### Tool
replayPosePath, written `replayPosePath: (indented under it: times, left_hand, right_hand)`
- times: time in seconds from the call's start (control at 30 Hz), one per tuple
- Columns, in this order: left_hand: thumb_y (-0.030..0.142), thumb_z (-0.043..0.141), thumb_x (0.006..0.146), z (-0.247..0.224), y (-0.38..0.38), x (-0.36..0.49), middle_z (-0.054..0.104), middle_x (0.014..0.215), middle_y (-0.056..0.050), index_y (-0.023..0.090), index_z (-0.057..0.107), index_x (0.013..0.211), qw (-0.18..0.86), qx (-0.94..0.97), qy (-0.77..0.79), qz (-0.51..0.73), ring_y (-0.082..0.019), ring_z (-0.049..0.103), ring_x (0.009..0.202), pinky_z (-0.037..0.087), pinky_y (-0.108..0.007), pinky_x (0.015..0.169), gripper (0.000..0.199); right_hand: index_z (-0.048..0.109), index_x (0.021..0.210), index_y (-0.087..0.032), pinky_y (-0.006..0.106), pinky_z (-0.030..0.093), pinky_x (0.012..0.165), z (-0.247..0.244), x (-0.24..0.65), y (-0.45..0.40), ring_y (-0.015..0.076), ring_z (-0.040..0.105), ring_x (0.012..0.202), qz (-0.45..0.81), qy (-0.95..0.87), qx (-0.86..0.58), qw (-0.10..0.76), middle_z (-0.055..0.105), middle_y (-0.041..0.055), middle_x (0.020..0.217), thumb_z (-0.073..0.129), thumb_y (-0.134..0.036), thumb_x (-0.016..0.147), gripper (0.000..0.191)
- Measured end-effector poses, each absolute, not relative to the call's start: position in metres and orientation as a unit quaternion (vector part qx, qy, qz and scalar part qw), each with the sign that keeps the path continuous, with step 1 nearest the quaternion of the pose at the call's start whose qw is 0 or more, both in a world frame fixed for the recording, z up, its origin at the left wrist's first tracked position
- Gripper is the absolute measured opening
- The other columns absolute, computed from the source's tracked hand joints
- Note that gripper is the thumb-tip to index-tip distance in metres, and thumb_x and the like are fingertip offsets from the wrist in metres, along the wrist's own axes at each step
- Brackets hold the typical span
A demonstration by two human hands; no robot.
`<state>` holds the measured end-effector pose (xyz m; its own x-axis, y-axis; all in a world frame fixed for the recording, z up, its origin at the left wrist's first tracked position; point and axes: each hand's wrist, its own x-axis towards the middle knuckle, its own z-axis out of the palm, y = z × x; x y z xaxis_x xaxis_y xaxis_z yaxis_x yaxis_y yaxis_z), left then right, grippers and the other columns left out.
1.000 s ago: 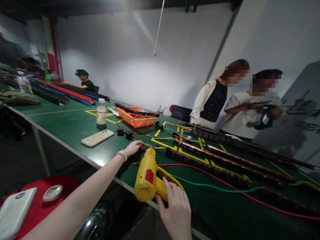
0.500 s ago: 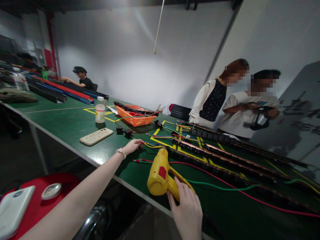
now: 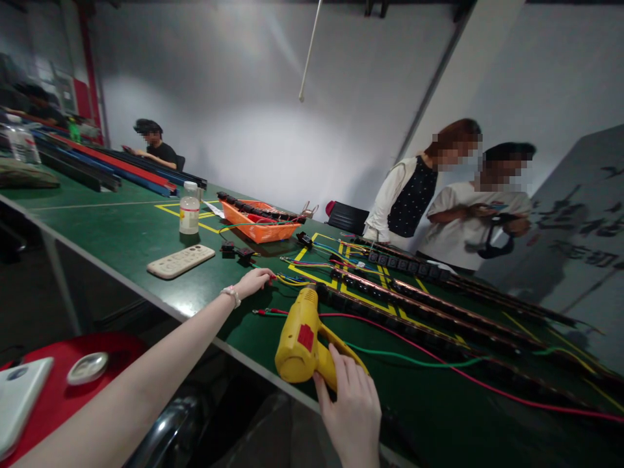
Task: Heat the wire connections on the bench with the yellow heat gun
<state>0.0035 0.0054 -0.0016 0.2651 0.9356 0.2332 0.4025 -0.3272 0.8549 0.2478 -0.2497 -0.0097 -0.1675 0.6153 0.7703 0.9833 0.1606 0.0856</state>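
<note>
I hold a red-patched yellow heat gun [image 3: 297, 344] by its handle, nozzle pointing away from me, near the yellow and blue wires [image 3: 291, 280] I pinch at one end.

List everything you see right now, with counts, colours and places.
Table: one, green, yellow lines, centre
Heat gun: one, yellow, table's near edge
Wires: many, mixed colours, table middle and right
Basket: one, orange, table middle
Strips: several, black and copper, table right and basket
Blocks: three, black, near basket
Bottles: two, clear, table middle and far left
Seat: one, red, lower left
Phones: two, cream on table, white on seat
Disc: one, pale, on seat
Rails: several, red, blue, black, table left
Chair: black, behind table
People: four, black and white clothes, beyond table
Left grip: one, bare, pinching wire ends
Right grip: one, bare, around gun handle
</note>
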Motion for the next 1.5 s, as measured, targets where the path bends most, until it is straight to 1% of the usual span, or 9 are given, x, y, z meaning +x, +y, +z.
replayPosePath:
  times: [0.3,0.37,0.47,0.53,0.6,0.9,1.1,1.3,1.5]
  left_hand:
    - [0.052,0.044,0.077,-0.006,0.007,0.002,0.066,0.076,-0.003,0.015,0.067,0.091,0.306,0.748,0.453,0.377,-0.015,0.054,0.060,0.040,-0.024,0.055,0.046]
    - [0.053,0.044,0.078,-0.005,0.006,0.002,0.068,0.081,-0.005,0.015,0.068,0.091,0.284,0.756,0.450,0.381,-0.017,0.057,0.068,0.042,-0.025,0.060,0.047]
    - [0.053,0.041,0.080,-0.004,0.006,0.002,0.069,0.089,-0.006,0.016,0.069,0.090,0.246,0.769,0.453,0.377,-0.021,0.059,0.081,0.044,-0.028,0.073,0.048]
    - [0.053,0.039,0.081,-0.004,0.007,0.002,0.070,0.093,-0.006,0.016,0.069,0.092,0.237,0.773,0.458,0.369,-0.022,0.060,0.085,0.044,-0.030,0.079,0.049]
    - [0.054,0.038,0.081,-0.004,0.008,0.002,0.070,0.094,-0.007,0.016,0.068,0.093,0.232,0.775,0.460,0.365,-0.022,0.060,0.086,0.044,-0.030,0.080,0.050]
    - [0.054,0.041,0.080,-0.001,0.003,0.001,0.069,0.095,-0.007,0.015,0.067,0.095,0.244,0.772,0.459,0.365,-0.023,0.061,0.088,0.044,-0.029,0.078,0.050]
    - [0.050,0.043,0.080,-0.001,0.002,0.001,0.069,0.088,-0.006,0.015,0.068,0.090,0.232,0.781,0.442,0.375,-0.020,0.060,0.081,0.044,-0.027,0.073,0.044]
    - [0.048,0.044,0.079,-0.003,0.001,0.003,0.065,0.075,-0.004,0.014,0.067,0.093,0.266,0.763,0.451,0.378,-0.016,0.056,0.064,0.042,-0.024,0.057,0.043]
    - [0.046,0.045,0.078,0.001,-0.003,0.004,0.062,0.069,-0.003,0.015,0.066,0.083,0.261,0.763,0.450,0.383,-0.014,0.053,0.060,0.040,-0.023,0.054,0.038]
  right_hand:
    - [0.047,0.126,-0.016,0.035,0.039,0.077,-0.008,0.211,-0.251,0.0206,0.052,0.086,-0.259,-0.729,-0.557,0.303,0.060,0.0078,0.098,0.051,-0.046,0.086,0.050]
    - [0.047,0.126,-0.016,0.035,0.040,0.077,-0.007,0.200,-0.249,0.0209,0.052,0.086,-0.252,-0.732,-0.555,0.305,0.059,0.0082,0.098,0.051,-0.044,0.086,0.049]
    - [0.047,0.126,-0.016,0.036,0.040,0.078,-0.007,0.188,-0.246,0.0211,0.052,0.086,-0.245,-0.735,-0.555,0.303,0.059,0.0088,0.098,0.051,-0.042,0.086,0.048]
    - [0.047,0.127,-0.015,0.036,0.039,0.079,-0.007,0.183,-0.244,0.0212,0.051,0.088,-0.242,-0.732,-0.559,0.304,0.059,0.0089,0.100,0.051,-0.042,0.086,0.049]
    - [0.047,0.127,-0.016,0.037,0.039,0.080,-0.009,0.181,-0.242,0.0215,0.051,0.089,-0.238,-0.725,-0.565,0.312,0.058,0.0089,0.101,0.050,-0.043,0.086,0.049]
    - [0.048,0.127,-0.015,0.037,0.040,0.081,-0.012,0.180,-0.242,0.0211,0.052,0.089,-0.246,-0.720,-0.565,0.320,0.059,0.0093,0.101,0.046,-0.046,0.088,0.049]
    - [0.048,0.126,-0.015,0.034,0.041,0.080,-0.005,0.195,-0.245,0.0201,0.053,0.089,-0.249,-0.740,-0.541,0.312,0.061,0.0087,0.100,0.050,-0.044,0.087,0.049]
    - [0.049,0.125,-0.016,0.033,0.040,0.081,-0.005,0.221,-0.249,0.0194,0.053,0.089,-0.273,-0.734,-0.540,0.309,0.061,0.0068,0.099,0.050,-0.046,0.086,0.049]
    - [0.049,0.125,-0.018,0.031,0.039,0.082,-0.007,0.241,-0.250,0.0174,0.055,0.088,-0.295,-0.715,-0.558,0.301,0.062,0.0055,0.099,0.050,-0.048,0.086,0.049]
